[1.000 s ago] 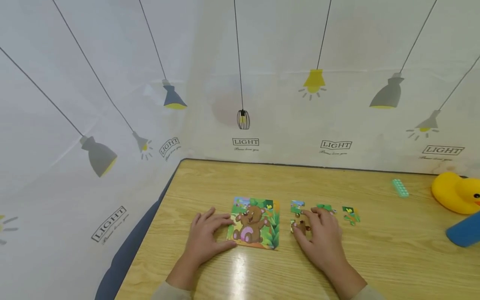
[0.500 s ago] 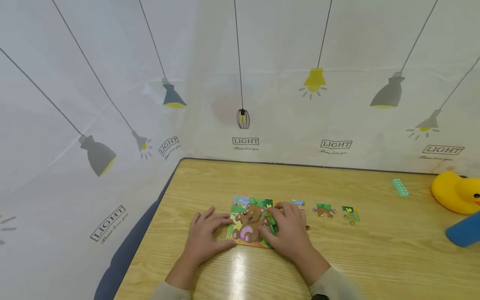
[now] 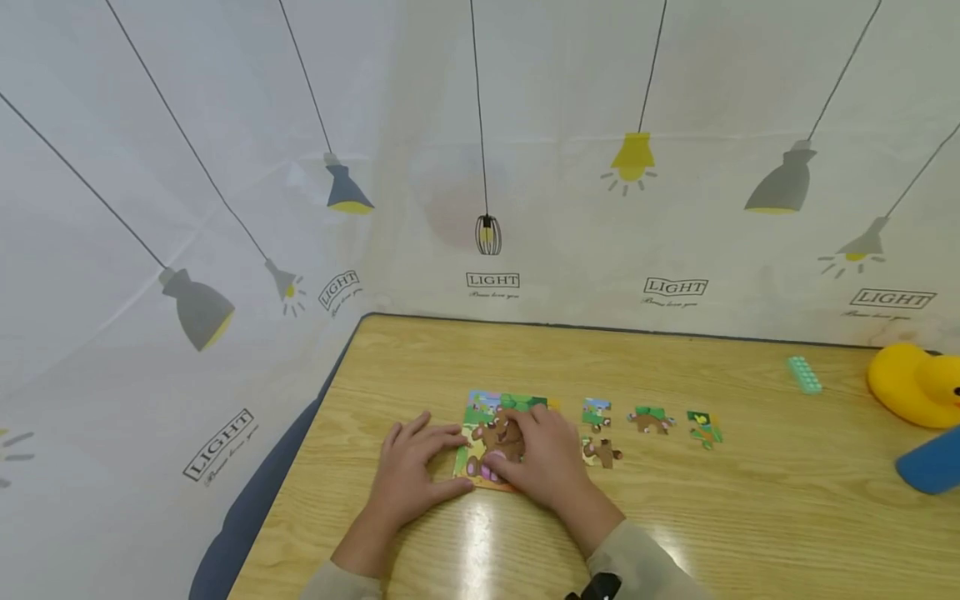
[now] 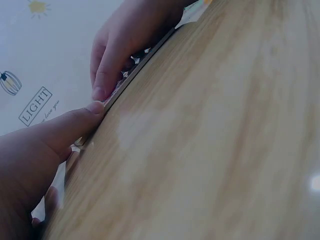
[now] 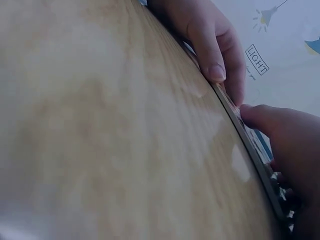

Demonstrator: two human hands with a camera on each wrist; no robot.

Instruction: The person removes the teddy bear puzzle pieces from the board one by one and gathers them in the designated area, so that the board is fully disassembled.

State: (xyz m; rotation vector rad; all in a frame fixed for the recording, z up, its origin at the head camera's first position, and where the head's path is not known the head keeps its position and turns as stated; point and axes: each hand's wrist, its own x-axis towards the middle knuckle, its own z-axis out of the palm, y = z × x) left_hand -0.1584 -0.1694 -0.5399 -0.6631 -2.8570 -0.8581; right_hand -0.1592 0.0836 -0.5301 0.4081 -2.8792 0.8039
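A square jigsaw puzzle (image 3: 483, 410) with a brown bear lies flat on the wooden table in the head view. My left hand (image 3: 412, 468) rests at its left side, fingers spread, with thumb and index tips touching the edge. Over the picture, my right hand (image 3: 557, 457) has its thumb and fingertips down on the bear, spread apart. It hides the puzzle's right part. Just right of that hand lie two loose pieces, one with blue sky (image 3: 597, 408) and one brown (image 3: 602, 452). In the left wrist view, the left thumb (image 4: 75, 122) meets the board's edge.
Farther right lie a green-and-brown puzzle piece (image 3: 652, 419) and a piece with a yellow bird (image 3: 703, 428). A mint-green studded block (image 3: 805, 375), a yellow rubber duck (image 3: 911, 383) and a blue cylindrical object (image 3: 930, 461) sit at the right. A lamp-patterned wall covering (image 3: 562, 208) borders the table.
My right hand has moved left from the loose pieces onto the puzzle picture, uncovering the pieces it hid. The left hand has stayed at the puzzle's left edge.
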